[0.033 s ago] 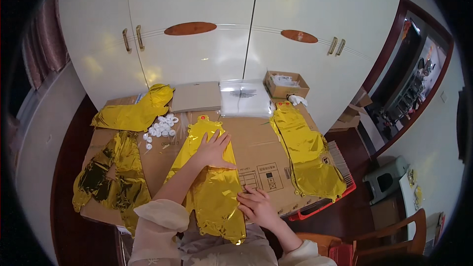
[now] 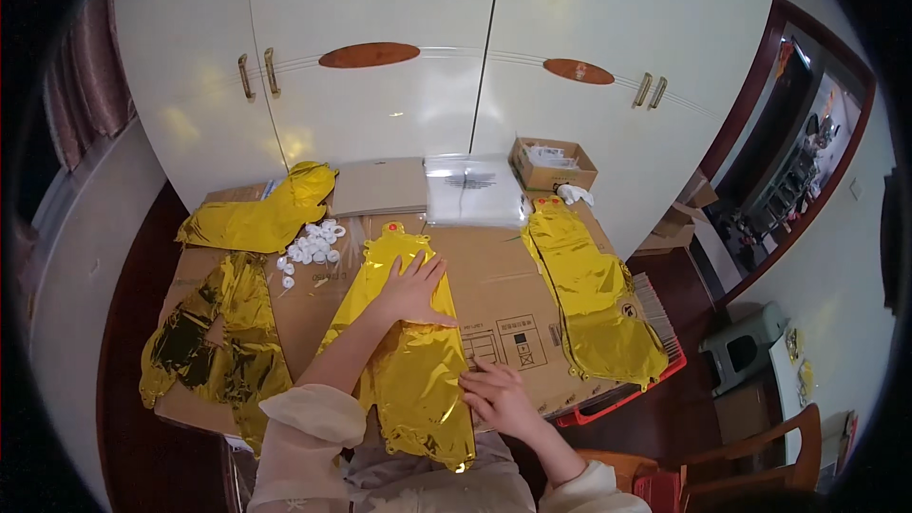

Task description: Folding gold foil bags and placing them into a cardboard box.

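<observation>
A flat gold foil balloon (image 2: 418,380) lies lengthwise before me on the cardboard-covered table, a small red spot at its far end. My left hand (image 2: 415,296) presses on its upper half, palm down with fingers spread. At its right edge is my right hand (image 2: 501,397), fingers apart and slightly bent, the tips touching the foil. To the right rests another flat gold foil balloon (image 2: 598,299). On the left are a crumpled gold foil piece (image 2: 242,323) and, farther back, a folded gold foil piece (image 2: 256,214).
Small white rolls (image 2: 313,243) are heaped left of the middle. Along the back stand cardboard sheets (image 2: 378,188), clear plastic bags (image 2: 470,192) and a small carton (image 2: 556,171) of white packets. A red crate (image 2: 608,406) juts out at right, near a wooden chair (image 2: 760,461). White cabinets (image 2: 370,0) rise behind.
My right hand has shifted very slightly to the right at the foil's edge. My left hand and the balloons look unmoved.
</observation>
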Available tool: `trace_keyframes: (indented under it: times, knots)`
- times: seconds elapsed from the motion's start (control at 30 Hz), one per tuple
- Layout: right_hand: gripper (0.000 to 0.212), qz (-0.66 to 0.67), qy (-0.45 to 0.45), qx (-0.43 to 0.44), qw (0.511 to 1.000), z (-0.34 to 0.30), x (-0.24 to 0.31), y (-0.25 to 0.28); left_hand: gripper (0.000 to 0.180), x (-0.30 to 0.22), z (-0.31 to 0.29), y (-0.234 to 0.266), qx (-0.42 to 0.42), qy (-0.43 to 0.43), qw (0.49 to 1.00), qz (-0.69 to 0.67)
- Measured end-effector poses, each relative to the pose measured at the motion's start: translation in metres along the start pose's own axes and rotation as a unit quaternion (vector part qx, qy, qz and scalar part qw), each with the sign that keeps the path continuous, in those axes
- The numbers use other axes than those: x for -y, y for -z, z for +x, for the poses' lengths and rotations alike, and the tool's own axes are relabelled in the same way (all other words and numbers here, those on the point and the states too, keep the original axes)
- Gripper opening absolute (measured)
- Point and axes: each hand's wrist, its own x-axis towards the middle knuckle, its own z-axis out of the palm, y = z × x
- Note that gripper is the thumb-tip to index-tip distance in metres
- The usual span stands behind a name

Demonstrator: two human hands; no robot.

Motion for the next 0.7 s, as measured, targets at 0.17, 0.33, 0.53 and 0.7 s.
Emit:
trace_keyframes:
  times: [0.17, 0.33, 0.53, 0.7]
  knots:
    - [0.031, -0.034, -0.015, -0.016, 0.999, 0.062, -0.025, 0.033, 0.131, 0.004, -0.002, -0.004, 0.006, 0.003, 1.0, -0.014]
    - [0.034, -0.06, -0.001, -0.005, 0.998, 0.127, -0.078, 0.02, 0.134, 0.002, 0.001, 0.0, 0.021, -0.001, 1.0, -0.011]
    - [0.043, -0.148, 0.04, 0.045, 0.987, 0.142, -0.084, -0.004, 0.135, 0.005, 0.0, -0.004, 0.015, -0.004, 1.0, -0.01]
    - [0.048, -0.131, 0.037, 0.058, 0.989, 0.14, -0.083, -0.003, 0.133, 0.006, -0.001, -0.005, 0.005, -0.006, 1.0, -0.014]
